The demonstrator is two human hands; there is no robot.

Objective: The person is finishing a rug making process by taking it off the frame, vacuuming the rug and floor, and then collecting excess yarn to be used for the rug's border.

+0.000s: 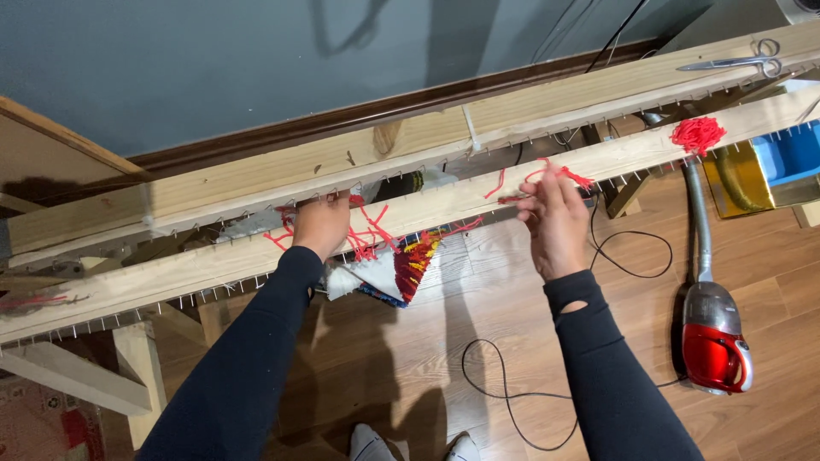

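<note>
A wooden frame of two long beams (256, 183) studded with small nails crosses the view. My left hand (320, 224) rests on the lower beam (154, 277), its fingers among loose red yarn strands (367, 232). My right hand (553, 224) pinches red yarn (559, 173) lying on the lower beam further right. A tufted piece (401, 269) in red, white, yellow and dark colours hangs below the beams between my hands. A small bunch of red yarn (698, 134) sits on the beam at the right.
Scissors (739, 61) lie on the upper beam at far right. A red handheld vacuum (713, 337) with a grey tube lies on the wooden floor, its black cord (504, 384) looping nearby. A blue bin (794, 154) stands at right. My feet (410, 446) show below.
</note>
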